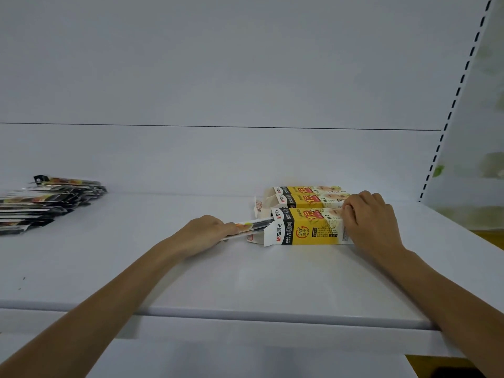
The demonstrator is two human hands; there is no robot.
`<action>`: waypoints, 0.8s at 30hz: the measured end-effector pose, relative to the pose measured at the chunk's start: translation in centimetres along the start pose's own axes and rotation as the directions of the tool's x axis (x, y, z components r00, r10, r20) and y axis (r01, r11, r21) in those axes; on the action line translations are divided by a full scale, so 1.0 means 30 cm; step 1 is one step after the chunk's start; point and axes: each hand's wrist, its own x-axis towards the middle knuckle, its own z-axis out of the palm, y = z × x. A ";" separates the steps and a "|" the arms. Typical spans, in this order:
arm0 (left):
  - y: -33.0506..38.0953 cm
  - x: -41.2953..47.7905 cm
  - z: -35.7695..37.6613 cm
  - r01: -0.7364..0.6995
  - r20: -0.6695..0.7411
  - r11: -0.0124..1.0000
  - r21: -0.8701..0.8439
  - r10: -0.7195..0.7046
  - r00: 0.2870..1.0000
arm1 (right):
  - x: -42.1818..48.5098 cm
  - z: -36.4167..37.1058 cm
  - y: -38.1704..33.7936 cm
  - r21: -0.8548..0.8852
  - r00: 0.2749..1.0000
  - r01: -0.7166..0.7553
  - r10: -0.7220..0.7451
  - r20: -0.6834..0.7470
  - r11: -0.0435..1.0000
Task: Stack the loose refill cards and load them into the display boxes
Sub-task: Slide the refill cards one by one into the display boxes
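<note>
A white shop shelf (245, 282) fills most of the view, seen from above and in front. A plain white back panel (218, 77) rises behind it. A slotted upright (458, 91) runs down the right side.

Two bare forearms reach in from the bottom corners onto the shelf.

At the far left lies a fanned pile of loose refill cards (41, 205), long narrow black and clear packets overlapping one another. It is well apart from both hands.

Right of centre, three yellow, black and white display boxes lie on their sides in a row, each touching the next. The nearest box (308, 230) has its left end open, flaps spread outward. The middle box (305, 199) and the rear box (302, 190) sit just behind it, near the back panel.

The right hand (371, 222) grips the right end of the nearest box. Its fingers curl over the top edge and the knuckles are raised.

The left hand (201, 233) rests low on the shelf just left of the same box. Its fingers are closed round the near end of a thin bundle of refill cards (253, 225). The bundle lies almost flat, pointing right, and its far end sits inside the open mouth of the nearest box. How many cards it holds cannot be told.
</note>
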 end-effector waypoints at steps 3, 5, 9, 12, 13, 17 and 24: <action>0.030 0.001 0.016 -0.049 -0.001 0.999 -0.014 0.049 0.999 | 0.001 -0.001 -0.005 0.009 1.000 0.005 -0.005 0.015 1.000; 0.057 0.008 0.036 -0.103 -0.015 0.995 0.014 0.103 0.995 | 0.000 -0.003 -0.011 0.018 1.000 0.016 -0.016 0.017 1.000; 0.145 0.021 0.105 -0.243 -0.005 0.968 0.059 0.244 0.970 | -0.004 -0.011 -0.020 0.036 0.999 0.030 -0.031 0.036 0.999; 0.163 0.029 0.121 -0.308 -0.078 0.944 0.119 0.318 0.945 | -0.006 -0.017 -0.020 0.033 0.999 0.028 -0.029 0.025 0.999; 0.152 0.031 0.114 -0.318 -0.156 0.925 0.207 0.352 0.923 | -0.007 -0.017 -0.018 0.015 0.999 0.032 -0.032 0.018 0.999; 0.067 0.006 0.052 -0.119 -0.464 0.927 0.355 0.286 0.838 | -0.008 -0.019 -0.022 -0.089 0.999 0.042 -0.041 0.008 0.995; 0.031 0.005 0.042 -0.205 -0.332 0.979 0.016 0.198 0.922 | -0.010 -0.022 -0.022 -0.060 0.997 0.076 -0.076 0.003 0.995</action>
